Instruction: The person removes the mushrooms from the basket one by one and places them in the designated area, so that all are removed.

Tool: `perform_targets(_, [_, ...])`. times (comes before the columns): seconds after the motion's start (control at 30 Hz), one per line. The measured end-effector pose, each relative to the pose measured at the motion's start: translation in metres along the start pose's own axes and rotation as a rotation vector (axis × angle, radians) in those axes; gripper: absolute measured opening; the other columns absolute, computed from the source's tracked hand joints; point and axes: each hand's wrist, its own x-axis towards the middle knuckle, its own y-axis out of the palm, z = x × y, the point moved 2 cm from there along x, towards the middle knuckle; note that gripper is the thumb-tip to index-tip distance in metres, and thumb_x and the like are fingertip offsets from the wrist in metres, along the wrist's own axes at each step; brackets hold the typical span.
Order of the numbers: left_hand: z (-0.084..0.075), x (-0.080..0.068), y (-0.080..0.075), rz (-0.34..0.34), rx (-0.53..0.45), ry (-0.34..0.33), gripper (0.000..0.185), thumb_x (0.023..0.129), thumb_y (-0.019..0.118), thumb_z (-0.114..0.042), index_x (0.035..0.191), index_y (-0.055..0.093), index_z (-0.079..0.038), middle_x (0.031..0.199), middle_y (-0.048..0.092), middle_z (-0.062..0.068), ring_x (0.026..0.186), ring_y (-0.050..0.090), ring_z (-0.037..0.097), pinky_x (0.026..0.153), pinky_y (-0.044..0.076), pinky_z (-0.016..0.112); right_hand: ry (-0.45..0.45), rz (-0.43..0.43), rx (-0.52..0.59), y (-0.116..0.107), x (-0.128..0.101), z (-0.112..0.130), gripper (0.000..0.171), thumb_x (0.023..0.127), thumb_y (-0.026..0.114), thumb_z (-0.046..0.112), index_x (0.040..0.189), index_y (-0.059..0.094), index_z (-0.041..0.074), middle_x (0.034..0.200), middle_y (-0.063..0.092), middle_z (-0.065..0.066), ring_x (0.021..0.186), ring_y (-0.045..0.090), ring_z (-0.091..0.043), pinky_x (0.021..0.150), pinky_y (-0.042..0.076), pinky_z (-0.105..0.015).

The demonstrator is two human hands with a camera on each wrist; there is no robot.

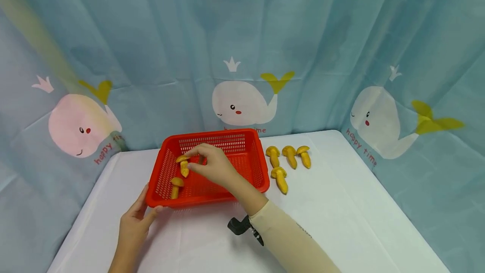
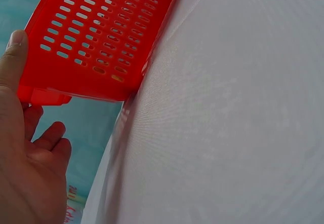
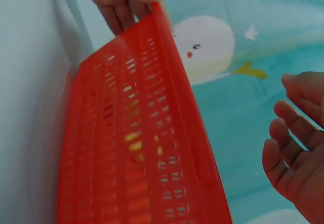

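Observation:
A red plastic basket (image 1: 204, 201) with slotted walls stands on the white table. My left hand (image 1: 133, 225) holds its near left corner, thumb (image 2: 16, 57) against the rim and fingers curled beneath. Inside, at the left, are two yellow-brown mushrooms: a far mushroom (image 1: 184, 169) and a near mushroom (image 1: 176, 188). Over the basket hovers my right hand (image 1: 217, 167), its thumb and forefinger parted beside the far mushroom. In the right wrist view the fingers (image 3: 289, 133) are loosely bent above the rim, and nothing shows between them.
Several more mushrooms lie to the right of the basket, among them one near the front (image 1: 280, 180) and one at the far right (image 1: 305, 157). A blue curtain (image 1: 182, 108) with whale prints hangs behind and at both sides of the table (image 1: 341, 214). A black strap piece (image 1: 238, 225) sits under the right forearm.

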Motion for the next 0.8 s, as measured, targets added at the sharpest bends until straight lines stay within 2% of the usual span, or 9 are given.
perform_targets(0.1, [0.002, -0.001, 0.0, -0.003, 0.011, -0.008, 0.075, 0.094, 0.075, -0.023, 0.157, 0.036, -0.038, 0.162, 0.04, -0.005, 0.145, 0.04, 0.002, 0.103, 0.041, 0.011, 0.003, 0.01, -0.012, 0.012, 0.01, 0.002, 0.024, 0.093, 0.078, 0.023, 0.117, 0.075, 0.023, 0.109, 0.066, 0.017, 0.088, 0.058, -0.008, 0.067, 0.054, -0.013])
perform_targets(0.27, [0.003, -0.001, 0.0, -0.007, 0.011, -0.007, 0.075, 0.094, 0.075, -0.025, 0.156, 0.036, -0.039, 0.161, 0.041, -0.003, 0.146, 0.041, 0.006, 0.102, 0.042, 0.013, 0.037, 0.037, -0.023, 0.029, 0.022, 0.001, 0.023, 0.093, 0.078, 0.023, 0.116, 0.075, 0.022, 0.105, 0.065, 0.015, 0.087, 0.057, -0.008, 0.066, 0.052, -0.013])
perform_targets(0.53, [0.002, 0.001, -0.001, -0.011, 0.01, 0.009, 0.075, 0.094, 0.075, -0.025, 0.157, 0.036, -0.039, 0.161, 0.042, -0.005, 0.145, 0.042, 0.005, 0.101, 0.043, 0.013, 0.13, 0.068, -0.023, 0.055, 0.035, -0.013, 0.027, 0.093, 0.079, 0.024, 0.119, 0.074, 0.021, 0.113, 0.068, 0.01, 0.083, 0.055, -0.003, 0.069, 0.052, -0.012])
perform_targets(0.67, [0.002, 0.001, -0.001, -0.008, -0.001, 0.017, 0.075, 0.094, 0.076, -0.021, 0.156, 0.038, -0.038, 0.16, 0.043, -0.003, 0.144, 0.042, 0.003, 0.101, 0.042, 0.01, 0.174, 0.08, -0.012, 0.064, 0.04, -0.021, 0.03, 0.092, 0.079, 0.024, 0.122, 0.074, 0.018, 0.115, 0.07, 0.007, 0.086, 0.058, -0.005, 0.074, 0.053, -0.013])
perform_targets(0.8, [0.001, 0.0, -0.001, -0.005, -0.001, 0.017, 0.075, 0.094, 0.076, -0.02, 0.156, 0.038, -0.038, 0.16, 0.043, -0.002, 0.143, 0.043, 0.001, 0.1, 0.042, 0.008, 0.23, 0.108, -0.031, 0.073, 0.041, -0.029, 0.032, 0.092, 0.079, 0.027, 0.122, 0.074, 0.021, 0.117, 0.07, 0.01, 0.096, 0.062, -0.008, 0.081, 0.055, -0.015])
